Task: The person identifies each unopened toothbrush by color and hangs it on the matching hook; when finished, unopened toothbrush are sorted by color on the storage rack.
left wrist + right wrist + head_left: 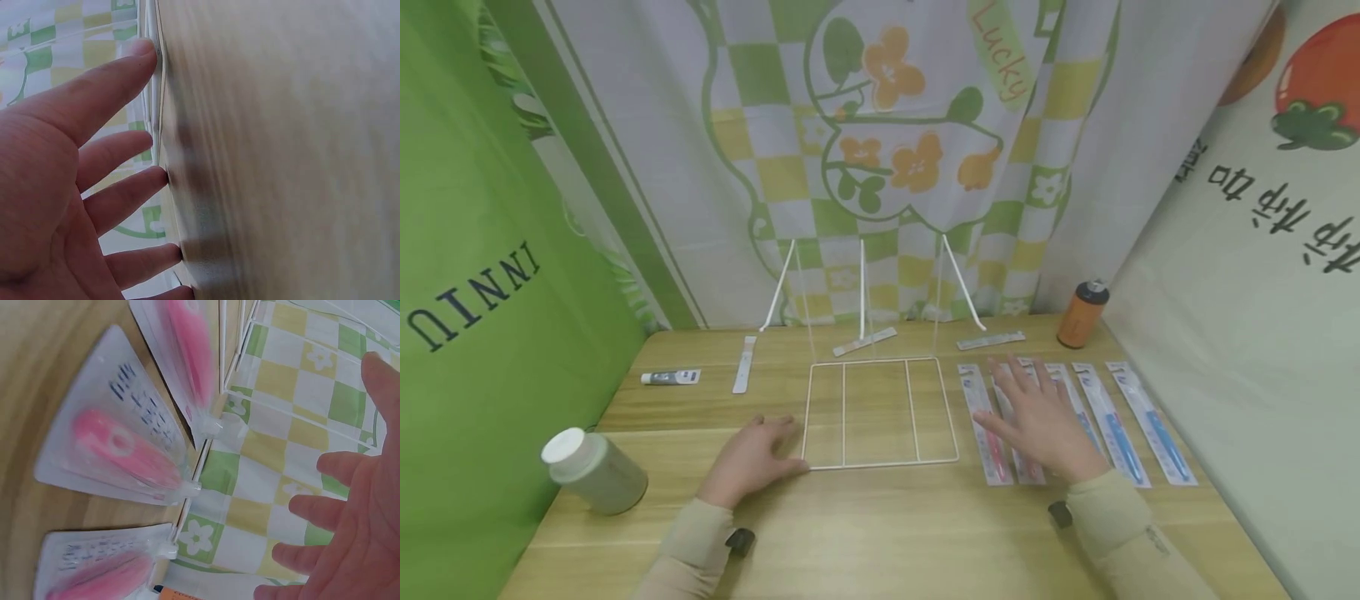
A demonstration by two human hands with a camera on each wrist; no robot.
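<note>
A white wire rack (pixel 880 412) with three bays lies flat on the wooden table (pixel 880 525). My left hand (pixel 752 458) lies flat beside the rack's front left corner, its straight fingers (pixel 119 156) touching the tabletop (pixel 281 150) next to the white wire (pixel 161 94). My right hand (pixel 1037 417) is spread with straight fingers over a row of several packaged toothbrushes. Pink ones (pixel 985 425) lie under and left of it, blue ones (pixel 1120 433) to its right. In the right wrist view the open hand (pixel 350 519) stays off the pink packs (pixel 125 450).
An orange bottle (pixel 1081 314) stands at the back right. A white-capped jar (pixel 595 471) lies at the left edge, a small tube (pixel 670 377) behind it. White strips (pixel 744 364) lie near a wire stand (pixel 865 283) at the back. Curtains close three sides.
</note>
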